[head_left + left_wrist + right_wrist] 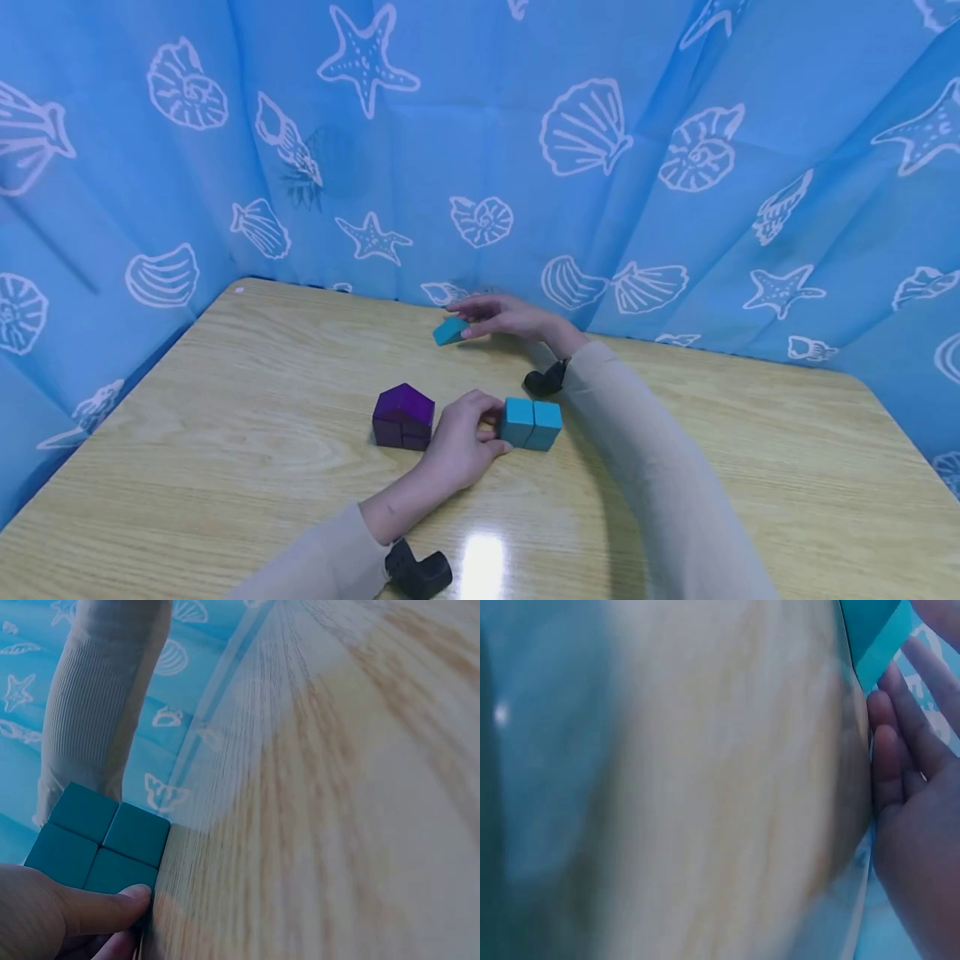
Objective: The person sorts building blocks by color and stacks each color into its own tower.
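Several teal cubes (77, 829) stand stacked two by two on the wooden table, their tops (546, 414) also visible in the head view. My left hand (465, 437) grips this stack from its left side, the thumb on the front face and the other fingers partly hidden behind. Farther back, my right hand (510, 318) holds a teal triangular block (450, 331) between thumb and fingers, close to the tabletop. Only a corner of that block (874, 637) enters the right wrist view. Left of the left hand sits a small purple block house (403, 415) with a peaked top.
A blue curtain (435, 150) with white shells and starfish hangs behind the wooden table (247, 400). The right forearm (660, 467) reaches past the right side of the teal stack. Black wrist devices (420, 573) are worn on both arms.
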Motion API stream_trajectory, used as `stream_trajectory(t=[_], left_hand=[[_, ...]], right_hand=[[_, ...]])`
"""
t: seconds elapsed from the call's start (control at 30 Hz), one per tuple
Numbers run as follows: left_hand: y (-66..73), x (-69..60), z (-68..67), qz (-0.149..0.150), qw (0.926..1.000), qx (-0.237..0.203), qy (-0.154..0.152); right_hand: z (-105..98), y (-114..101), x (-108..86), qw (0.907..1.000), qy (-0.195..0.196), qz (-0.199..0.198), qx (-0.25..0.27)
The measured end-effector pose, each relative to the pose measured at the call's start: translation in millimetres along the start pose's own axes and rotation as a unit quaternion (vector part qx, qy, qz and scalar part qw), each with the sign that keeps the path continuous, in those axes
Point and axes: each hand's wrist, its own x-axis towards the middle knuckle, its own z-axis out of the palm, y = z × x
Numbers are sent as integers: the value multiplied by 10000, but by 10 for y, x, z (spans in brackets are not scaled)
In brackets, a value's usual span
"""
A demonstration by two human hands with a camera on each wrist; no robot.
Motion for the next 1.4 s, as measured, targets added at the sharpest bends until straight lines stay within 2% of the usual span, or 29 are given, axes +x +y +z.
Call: stream_trajectory(t=[0.2,0.53,0.83,1.13,1.4], left_hand=[[-21,1,-3,75,10000,-8,1],[33,38,23,-80,9999,33,-94],[22,3,15,-83,9999,87,-39],[5,3,28,164,9998,59,-8],[-5,-4,14,197,9998,83,13]], right_hand=[[38,-8,6,9979,214,132,-592],[34,-42,-90,9958,448,230,-770],[33,-119,-244,9956,526,637,-451],[74,-323,-516,9952,850,491,-60],[83,-452,-820,9930,1061,520,2]])
